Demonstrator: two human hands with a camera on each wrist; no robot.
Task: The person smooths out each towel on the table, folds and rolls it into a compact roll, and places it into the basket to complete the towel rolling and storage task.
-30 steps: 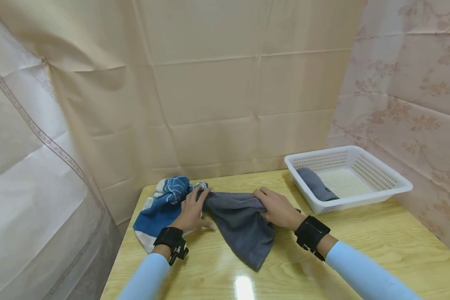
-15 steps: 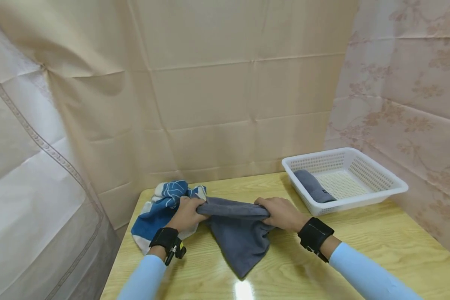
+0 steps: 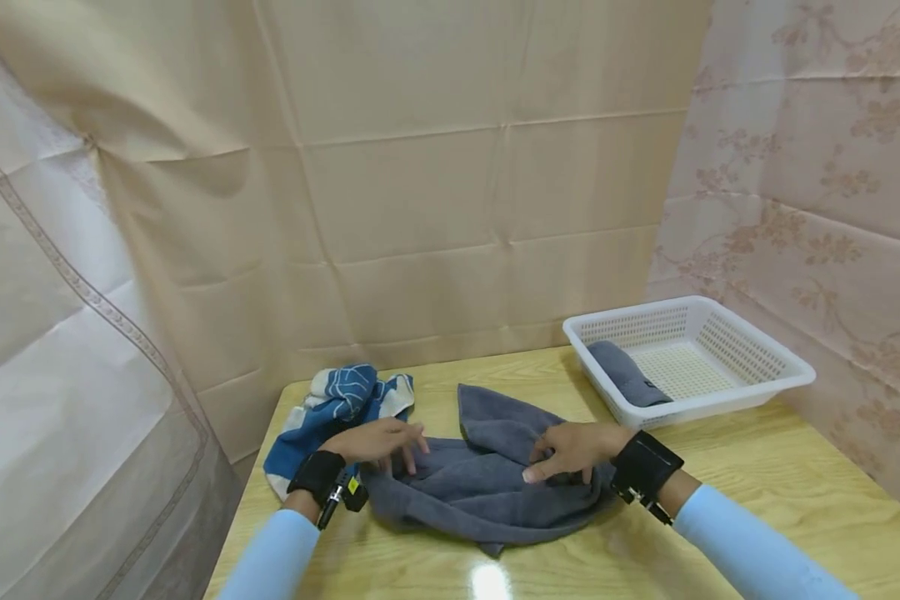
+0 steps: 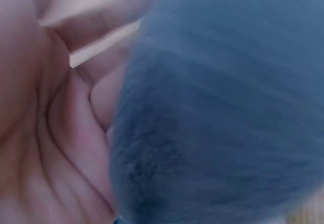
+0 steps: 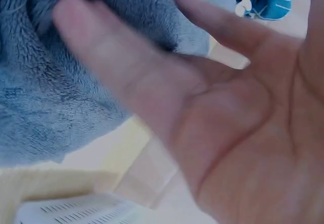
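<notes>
A crumpled dark grey towel lies across the middle of the table, one corner pointing toward the back. My left hand is over its left end with the fingers loose. In the left wrist view, blurred grey cloth hangs close beside the palm. Over the towel's right part is my right hand, thumb extended. The right wrist view shows that thumb and a finger spread apart against the fluffy cloth, pinching nothing. Some fingertips are hidden by the folds.
A blue and white patterned cloth lies bunched at the back left, next to the left hand. At the back right stands a white plastic basket with a rolled grey towel inside. Curtains hang behind the wooden table.
Both hands held the grey towel's folded upper edge half a second ago. That towel now lies spread wider and nearer the front, with the hands loosened over it. Basket and blue cloth stay put.
</notes>
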